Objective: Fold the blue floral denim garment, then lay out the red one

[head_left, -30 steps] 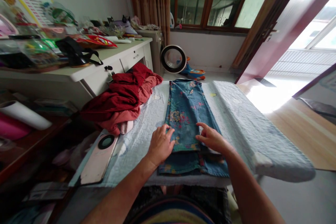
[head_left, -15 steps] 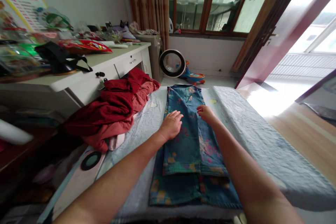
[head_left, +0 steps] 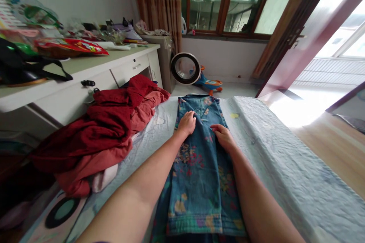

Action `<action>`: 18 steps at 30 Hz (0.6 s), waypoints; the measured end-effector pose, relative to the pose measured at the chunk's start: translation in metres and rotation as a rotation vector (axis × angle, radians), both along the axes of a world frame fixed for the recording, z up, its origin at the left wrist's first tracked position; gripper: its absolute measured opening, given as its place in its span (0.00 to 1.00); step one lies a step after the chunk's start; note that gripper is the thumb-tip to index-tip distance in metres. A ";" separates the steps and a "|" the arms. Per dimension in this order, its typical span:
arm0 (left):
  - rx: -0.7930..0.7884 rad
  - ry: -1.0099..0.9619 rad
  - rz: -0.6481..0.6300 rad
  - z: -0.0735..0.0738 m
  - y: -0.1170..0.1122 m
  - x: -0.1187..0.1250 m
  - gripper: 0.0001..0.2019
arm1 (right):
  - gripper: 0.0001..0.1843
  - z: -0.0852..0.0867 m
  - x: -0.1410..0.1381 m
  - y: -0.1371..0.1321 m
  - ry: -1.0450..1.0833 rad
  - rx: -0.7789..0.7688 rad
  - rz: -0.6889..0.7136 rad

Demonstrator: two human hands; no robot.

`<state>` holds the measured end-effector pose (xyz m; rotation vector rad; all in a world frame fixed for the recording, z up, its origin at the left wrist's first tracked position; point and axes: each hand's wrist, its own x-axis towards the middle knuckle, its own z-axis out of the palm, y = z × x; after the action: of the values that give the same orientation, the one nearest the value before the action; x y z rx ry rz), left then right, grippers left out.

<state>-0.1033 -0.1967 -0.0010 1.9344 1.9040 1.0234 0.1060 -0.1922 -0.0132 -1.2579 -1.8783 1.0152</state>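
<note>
A pair of blue floral jeans (head_left: 201, 167) lies folded lengthwise on a pale quilted bed cover (head_left: 273, 148). My left hand (head_left: 187, 122) rests flat on the jeans near the waistband, fingers stretched out. My right hand (head_left: 224, 136) lies palm down on the denim just right of the fly, fingers together and extended. Both forearms reach forward along the trouser legs. Neither hand holds anything.
A heap of red and salmon clothes (head_left: 99, 129) lies left of the jeans. A white desk (head_left: 85, 72) with clutter stands along the left wall. A round fan (head_left: 185, 68) and a toy car (head_left: 211, 82) sit on the floor beyond. An open door (head_left: 302, 34) is at right.
Both hands slid away from me along the jeans, from the folded hem up to the waistband area. The view moved forward and lower over the bed.
</note>
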 end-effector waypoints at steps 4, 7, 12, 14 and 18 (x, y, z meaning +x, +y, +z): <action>0.006 -0.012 0.042 -0.011 0.004 -0.003 0.19 | 0.28 0.003 0.009 -0.003 -0.007 0.042 0.157; 0.007 -0.048 0.062 -0.012 0.003 -0.005 0.20 | 0.31 0.008 0.010 -0.008 -0.092 0.121 0.219; 0.017 -0.149 0.033 -0.012 0.001 -0.010 0.19 | 0.25 0.009 0.001 -0.015 -0.218 0.272 0.152; 0.035 -0.152 0.007 -0.013 0.000 -0.010 0.19 | 0.21 0.009 -0.003 -0.017 -0.260 0.297 0.095; 0.045 -0.114 -0.007 -0.013 -0.001 -0.007 0.19 | 0.14 0.011 -0.011 -0.020 -0.314 0.295 -0.004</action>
<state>-0.1104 -0.1978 -0.0143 1.8623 1.8266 1.1576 0.0953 -0.2126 -0.0025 -1.2968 -2.1649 0.5321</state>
